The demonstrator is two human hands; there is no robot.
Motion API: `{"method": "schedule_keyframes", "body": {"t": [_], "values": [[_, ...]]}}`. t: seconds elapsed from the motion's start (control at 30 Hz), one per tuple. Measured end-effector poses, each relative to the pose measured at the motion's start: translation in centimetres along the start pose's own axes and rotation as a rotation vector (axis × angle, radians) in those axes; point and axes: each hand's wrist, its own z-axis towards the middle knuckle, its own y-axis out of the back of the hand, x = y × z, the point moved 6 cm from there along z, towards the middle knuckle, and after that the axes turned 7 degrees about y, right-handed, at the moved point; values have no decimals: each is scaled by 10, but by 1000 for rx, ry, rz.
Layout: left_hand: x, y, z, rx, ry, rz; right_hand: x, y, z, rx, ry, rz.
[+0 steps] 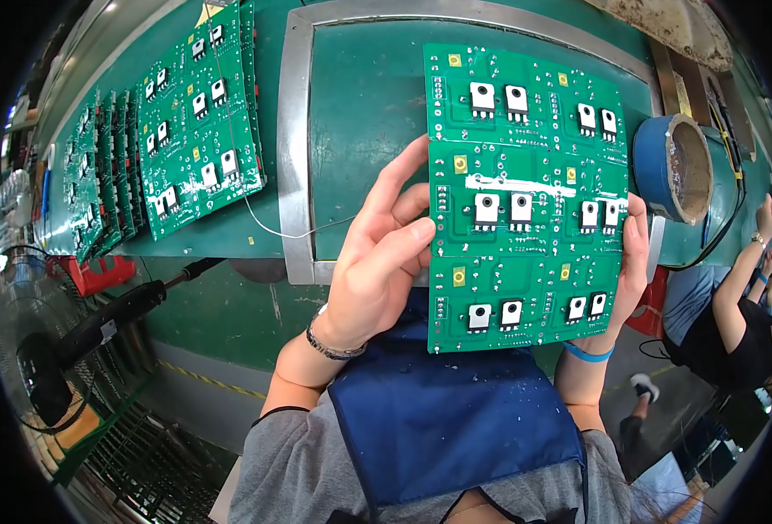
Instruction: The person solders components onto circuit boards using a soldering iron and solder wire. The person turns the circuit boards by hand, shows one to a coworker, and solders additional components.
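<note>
Both my hands hold up a green circuit board panel (525, 236) in front of me, above the bench's near edge. Pairs of black-and-silver transistors stand across its face in rows, and light glares off the middle. My left hand (381, 253) grips the left edge, thumb on the front and fingers behind. On the right edge, my right hand (635, 253) has its fingers wrapped round; the rest of that hand is hidden behind the panel. A thin pale wire (294, 234) runs from the stacked boards toward my left wrist.
Several similar circuit boards (198, 131) lean in a row at the left of the green bench. A metal frame (296, 148) is set into the bench. To the right stands a blue roll of tape (655, 166). A black fan (45, 367) is at lower left; people sit at right.
</note>
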Motion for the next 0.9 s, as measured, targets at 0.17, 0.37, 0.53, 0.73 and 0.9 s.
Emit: {"method": "schedule_keyframes", "body": {"t": [0.17, 0.37, 0.53, 0.73, 0.9], "values": [[0, 3, 0, -8, -13, 3, 4, -5, -1, 6, 64, 4], [-1, 3, 2, 5, -22, 20, 4, -7, 1, -7, 34, 9], [-1, 3, 4, 30, -29, -9, 2, -16, 1, -36, -2, 59], [1, 3, 6, 52, -32, -28, -4, -9, 3, -29, -53, 124], [1, 3, 8, 34, -33, -20, -7, -9, 5, -22, -68, 297]]}}
